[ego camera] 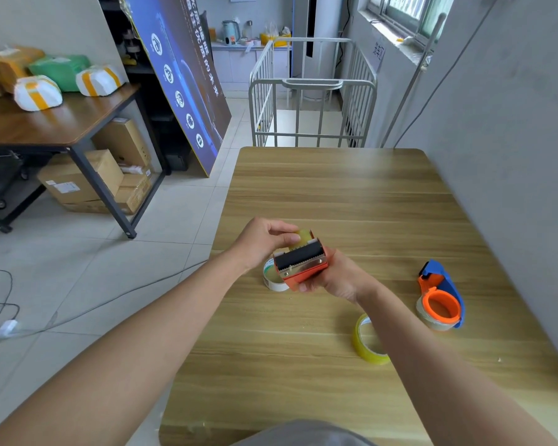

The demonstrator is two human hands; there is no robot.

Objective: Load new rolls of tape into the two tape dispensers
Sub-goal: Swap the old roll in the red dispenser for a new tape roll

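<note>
My right hand (pixel 339 278) grips an orange tape dispenser (pixel 303 263) above the wooden table (pixel 335 188), its black toothed cutter facing me. My left hand (pixel 261 239) pinches a yellowish strip of tape (pixel 303 235) at the dispenser's far end. A white-cored tape roll (pixel 273 280) lies on the table, partly hidden under the dispenser. A yellow tape roll (pixel 366 344) stands on edge beside my right forearm. At the right lies a second dispenser (pixel 440 292), blue and orange, with a clear roll on its hub.
A grey wall runs along the table's right side. A white metal cart (pixel 313 91) stands beyond the far edge. To the left are tiled floor with cables, a dark table with wrapped parcels (pixel 37 91) and cardboard boxes (pixel 87 178).
</note>
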